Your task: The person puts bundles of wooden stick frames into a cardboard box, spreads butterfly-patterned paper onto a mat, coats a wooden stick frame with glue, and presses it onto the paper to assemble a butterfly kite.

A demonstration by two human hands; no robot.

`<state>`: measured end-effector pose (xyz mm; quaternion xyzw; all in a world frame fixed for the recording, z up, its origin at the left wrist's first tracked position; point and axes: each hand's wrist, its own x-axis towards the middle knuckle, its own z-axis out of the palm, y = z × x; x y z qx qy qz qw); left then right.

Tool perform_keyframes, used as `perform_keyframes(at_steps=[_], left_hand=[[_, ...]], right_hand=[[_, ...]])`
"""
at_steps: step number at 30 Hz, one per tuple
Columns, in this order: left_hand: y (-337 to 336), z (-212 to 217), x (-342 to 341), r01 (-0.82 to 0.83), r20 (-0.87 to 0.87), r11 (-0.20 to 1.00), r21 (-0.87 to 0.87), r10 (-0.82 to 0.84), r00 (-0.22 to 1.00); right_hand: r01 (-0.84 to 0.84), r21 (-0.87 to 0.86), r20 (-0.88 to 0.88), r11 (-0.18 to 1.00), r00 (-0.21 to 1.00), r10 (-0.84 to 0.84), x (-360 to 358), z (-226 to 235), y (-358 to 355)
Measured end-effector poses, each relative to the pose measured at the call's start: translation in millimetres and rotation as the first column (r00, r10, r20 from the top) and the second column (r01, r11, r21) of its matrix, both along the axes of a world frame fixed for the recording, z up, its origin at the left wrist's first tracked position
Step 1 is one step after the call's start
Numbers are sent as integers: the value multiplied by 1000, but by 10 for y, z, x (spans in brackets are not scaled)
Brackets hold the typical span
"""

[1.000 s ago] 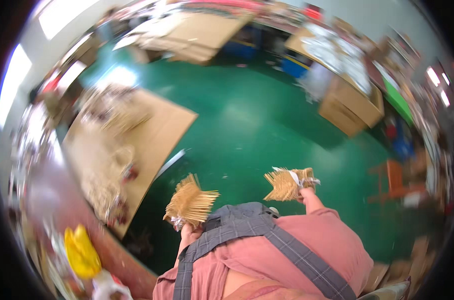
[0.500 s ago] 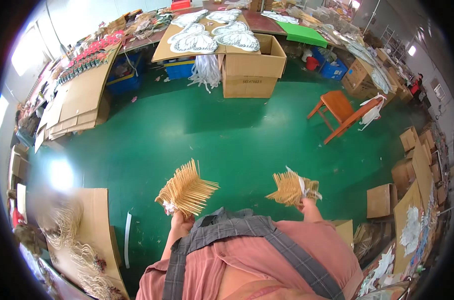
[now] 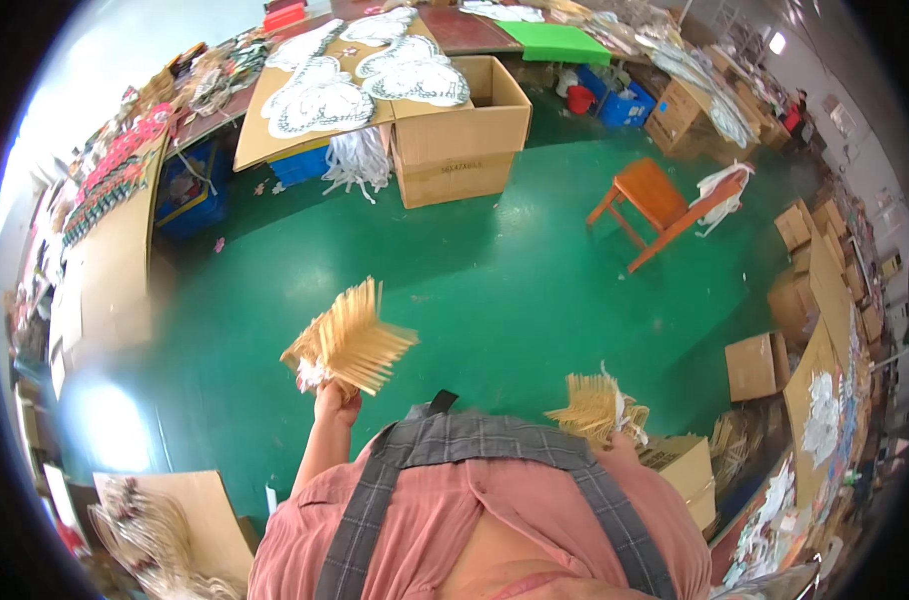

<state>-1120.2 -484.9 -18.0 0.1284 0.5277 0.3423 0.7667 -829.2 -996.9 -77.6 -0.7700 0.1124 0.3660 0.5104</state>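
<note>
My left hand point(image 3: 337, 402) is closed round the base of a fanned bundle of thin tan sticks point(image 3: 347, 338), with something white and pinkish at its lower end. Out to the right, my right hand point(image 3: 623, 442) grips a second fanned bundle of tan sticks point(image 3: 589, 406), which has a white strip along its side. Both bundles are held up above the green floor, well apart from each other. My body partly hides the right hand, and its fingers show only in part.
A wooden chair point(image 3: 653, 200) stands ahead on the right. An open carton point(image 3: 461, 150) is beside a cardboard-topped table point(image 3: 250, 140) bearing white butterfly cutouts point(image 3: 320, 98). Stringy tan bundles point(image 3: 155, 530) lie on cardboard at lower left; a closed carton point(image 3: 697, 478) is near my right side.
My view has turned and moved forward, so the table and chair shift left in it. My left hand reaches further forward with its bundle; the right bundle sits lower in view, nearer my body.
</note>
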Motion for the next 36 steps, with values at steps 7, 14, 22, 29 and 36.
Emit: perform_keyframes(at_steps=[7, 14, 22, 29, 36], left_hand=[[607, 407, 1403, 272, 4, 939, 212, -279, 960], [875, 484, 2847, 478, 37, 843, 247, -502, 864], [1109, 894, 3823, 532, -133, 801, 275, -516, 846], [1521, 1056, 4542, 444, -119, 782, 437, -439, 890], [2287, 1107, 5628, 427, -163, 740, 519, -405, 900]], right_hand=[[350, 89, -132, 933, 932, -337, 32, -881, -92], [-300, -470, 180, 830, 888, 423, 576, -228, 527], [327, -130, -162, 936, 925, -345, 2127, -821, 891], [456, 2, -99, 890, 886, -454, 3873, -346, 2399], [334, 37, -75, 942, 941, -330, 4741, 195, 3511]])
